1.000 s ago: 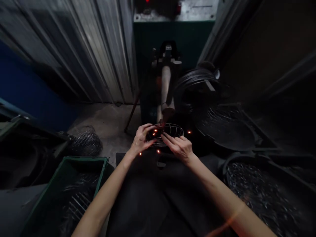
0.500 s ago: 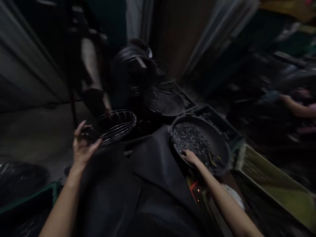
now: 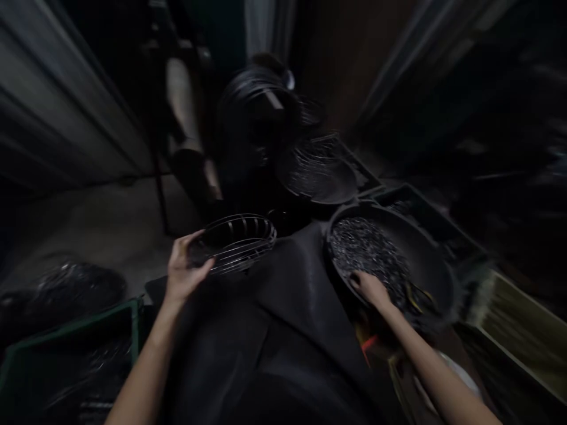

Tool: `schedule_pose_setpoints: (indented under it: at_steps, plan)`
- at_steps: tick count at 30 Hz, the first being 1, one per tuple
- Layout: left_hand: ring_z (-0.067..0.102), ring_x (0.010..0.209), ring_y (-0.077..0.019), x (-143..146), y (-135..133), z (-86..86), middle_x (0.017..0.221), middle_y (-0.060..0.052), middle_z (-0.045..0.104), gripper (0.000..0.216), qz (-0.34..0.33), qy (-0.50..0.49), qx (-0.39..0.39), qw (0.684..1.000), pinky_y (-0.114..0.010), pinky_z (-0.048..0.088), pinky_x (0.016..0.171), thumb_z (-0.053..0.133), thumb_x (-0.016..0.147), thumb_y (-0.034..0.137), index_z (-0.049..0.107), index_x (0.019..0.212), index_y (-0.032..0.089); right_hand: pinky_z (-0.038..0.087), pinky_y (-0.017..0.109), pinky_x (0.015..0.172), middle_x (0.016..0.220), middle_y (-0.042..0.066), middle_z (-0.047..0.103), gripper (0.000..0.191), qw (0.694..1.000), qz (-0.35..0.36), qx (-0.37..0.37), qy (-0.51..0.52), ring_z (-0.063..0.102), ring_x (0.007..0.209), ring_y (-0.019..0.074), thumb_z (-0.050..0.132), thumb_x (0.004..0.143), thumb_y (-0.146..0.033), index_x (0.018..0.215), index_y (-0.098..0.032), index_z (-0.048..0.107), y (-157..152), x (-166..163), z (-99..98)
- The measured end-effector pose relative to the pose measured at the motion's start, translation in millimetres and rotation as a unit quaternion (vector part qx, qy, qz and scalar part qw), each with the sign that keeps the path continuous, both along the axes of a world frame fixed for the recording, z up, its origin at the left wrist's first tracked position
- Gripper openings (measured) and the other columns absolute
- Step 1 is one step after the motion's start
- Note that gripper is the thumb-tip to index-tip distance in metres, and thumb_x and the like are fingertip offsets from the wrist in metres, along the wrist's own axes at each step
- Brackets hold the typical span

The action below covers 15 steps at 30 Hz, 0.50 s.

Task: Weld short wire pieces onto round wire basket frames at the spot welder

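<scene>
My left hand (image 3: 188, 268) grips the near left edge of a round wire cage (image 3: 243, 251), fingers on its upper rim and thumb on the lower wires. The cage lies tilted over my dark apron (image 3: 248, 342). On the right, my right hand (image 3: 370, 289) reaches over the near rim of a wide dark pan (image 3: 429, 265). Its fingers are curled at a heap of small dark metal pieces (image 3: 367, 242); what they pinch is too dark to make out. A tool with yellow-edged handles (image 3: 414, 298), perhaps pliers, lies among the pieces.
Behind the pan is another dark bowl (image 3: 341, 186) with wire rings (image 3: 314, 153). A green crate (image 3: 75, 324) stands at lower left, a yellowish crate (image 3: 522, 330) at lower right. Across from me is a person's arm (image 3: 183, 100). The picture is dark and blurred.
My left hand has closed in around the wire cage's edge; its fingers were spread wider before. My right hand stays at the pan's near side. The whole view has swung left.
</scene>
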<state>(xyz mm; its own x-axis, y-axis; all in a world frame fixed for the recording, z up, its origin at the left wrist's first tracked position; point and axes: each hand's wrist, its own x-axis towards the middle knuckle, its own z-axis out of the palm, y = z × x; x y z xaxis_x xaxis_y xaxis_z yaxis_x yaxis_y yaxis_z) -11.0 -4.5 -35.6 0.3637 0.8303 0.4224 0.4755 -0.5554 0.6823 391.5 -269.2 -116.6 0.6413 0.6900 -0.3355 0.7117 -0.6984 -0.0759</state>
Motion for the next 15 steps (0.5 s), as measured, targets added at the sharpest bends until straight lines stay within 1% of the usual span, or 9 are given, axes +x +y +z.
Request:
schedule_pose_setpoints:
  at_steps: [2,4,5,7,9,10,12,14,15]
  plan:
    - [0.058,0.104,-0.0230,1.8,-3.7,3.6,0.111,-0.005,0.056,0.051,0.007,-0.004,0.005,1.000,-0.040,0.049,0.094,0.068,0.072,0.030,0.053,0.120,0.022,0.050,0.035,0.067,0.080,0.010,0.070,0.025,0.999,-0.005,0.023,-0.025,0.067,0.076,0.0257,0.045,0.081,-0.026,0.093,-0.020,0.066,-2.6,1.9,7.5]
    - [0.057,0.106,-0.0219,3.7,-4.8,7.4,0.113,-0.005,0.055,0.051,0.012,-0.003,0.000,1.000,-0.039,0.048,0.095,0.067,0.072,0.025,0.052,0.120,0.022,0.050,0.039,0.059,0.071,0.011,0.068,0.031,0.995,-0.035,0.079,-0.051,0.065,0.065,0.0289,0.039,0.081,-0.034,0.091,-0.021,0.065,-1.6,4.7,18.7]
    - [0.056,0.107,-0.0215,4.6,-4.8,9.3,0.113,-0.005,0.055,0.051,0.015,-0.002,-0.006,1.000,-0.038,0.048,0.096,0.066,0.072,0.022,0.052,0.120,0.023,0.049,0.041,0.056,0.069,0.011,0.067,0.032,0.988,-0.062,0.129,-0.059,0.064,0.063,0.0301,0.039,0.080,-0.041,0.089,-0.022,0.064,0.8,3.8,26.4]
    - [0.055,0.109,-0.0213,6.8,-4.9,13.2,0.114,-0.005,0.053,0.051,0.015,-0.002,-0.017,1.000,-0.038,0.047,0.097,0.065,0.071,0.018,0.052,0.120,0.023,0.050,0.042,0.057,0.074,0.011,0.068,0.038,0.963,-0.104,0.242,-0.058,0.064,0.066,0.0310,0.042,0.077,-0.053,0.088,-0.024,0.064,9.6,-7.4,44.3]
    - [0.054,0.110,-0.0214,9.6,-5.6,16.6,0.114,-0.005,0.052,0.053,0.010,-0.002,-0.023,1.000,-0.038,0.046,0.098,0.065,0.070,0.016,0.052,0.121,0.024,0.052,0.042,0.066,0.086,0.011,0.069,0.042,0.934,-0.096,0.341,-0.036,0.065,0.076,0.0296,0.046,0.077,-0.059,0.095,-0.024,0.063,23.9,-31.0,59.1]
    - [0.053,0.111,-0.0216,11.2,-5.9,17.9,0.114,-0.005,0.051,0.053,0.007,-0.002,-0.024,1.000,-0.039,0.045,0.099,0.065,0.070,0.016,0.052,0.121,0.024,0.052,0.042,0.071,0.091,0.010,0.069,0.042,0.924,-0.063,0.376,-0.017,0.065,0.080,0.0283,0.048,0.078,-0.058,0.098,-0.024,0.062,32.8,-45.2,62.5]
    - [0.052,0.111,-0.0223,14.2,-6.1,19.8,0.114,-0.006,0.049,0.054,0.002,0.001,-0.024,1.000,-0.040,0.045,0.100,0.066,0.071,0.016,0.052,0.122,0.024,0.053,0.040,0.075,0.091,0.008,0.070,0.038,0.909,0.051,0.411,0.042,0.066,0.081,0.0254,0.048,0.082,-0.056,0.095,-0.024,0.063,52.2,-71.7,60.0]
    - [0.051,0.111,-0.0233,15.9,-5.6,21.7,0.113,-0.007,0.048,0.055,-0.001,0.007,-0.028,1.000,-0.042,0.044,0.100,0.066,0.071,0.015,0.051,0.123,0.023,0.054,0.038,0.070,0.081,0.006,0.070,0.036,0.892,0.179,0.401,0.112,0.066,0.074,0.0236,0.045,0.085,-0.055,0.085,-0.025,0.064,70.7,-89.7,51.2]
    - [0.051,0.111,-0.0239,16.1,-5.2,22.8,0.113,-0.007,0.048,0.055,-0.004,0.010,-0.031,0.999,-0.043,0.044,0.100,0.066,0.070,0.015,0.051,0.123,0.023,0.054,0.037,0.067,0.076,0.005,0.070,0.036,0.882,0.219,0.392,0.141,0.066,0.070,0.0228,0.044,0.086,-0.055,0.082,-0.025,0.064,79.3,-95.4,48.6]
